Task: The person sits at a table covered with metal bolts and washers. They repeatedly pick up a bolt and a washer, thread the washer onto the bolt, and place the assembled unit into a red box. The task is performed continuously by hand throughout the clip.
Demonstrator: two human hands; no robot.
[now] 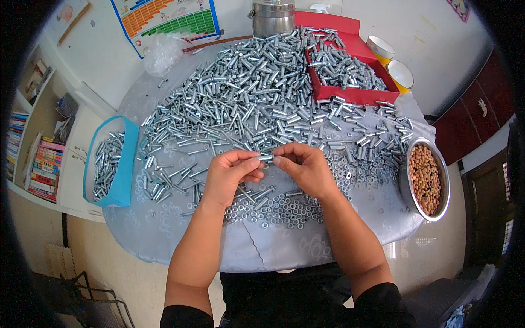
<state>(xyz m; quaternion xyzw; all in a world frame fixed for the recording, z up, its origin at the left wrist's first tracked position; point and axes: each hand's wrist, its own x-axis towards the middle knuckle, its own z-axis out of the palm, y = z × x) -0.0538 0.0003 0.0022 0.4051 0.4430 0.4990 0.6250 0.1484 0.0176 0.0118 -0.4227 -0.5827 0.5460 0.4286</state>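
Both hands meet over the middle of the table at a small metal sleeve anchor. My left hand pinches its left part between thumb and fingers. At the other end, the thumb and fingertips of my right hand close on it; any small part between them is hidden. Just beyond the hands spreads a large heap of metal sleeves and bolts. Hex nuts lie scattered nearer me, with a few assembled anchors beside them. Flat washers cover the cloth right of my right hand.
A blue box at left holds bolt assemblies. An open red box of metal parts stands at the back right. A steel bowl of peanuts sits at the right edge. Behind are a steel pot and a plastic bag.
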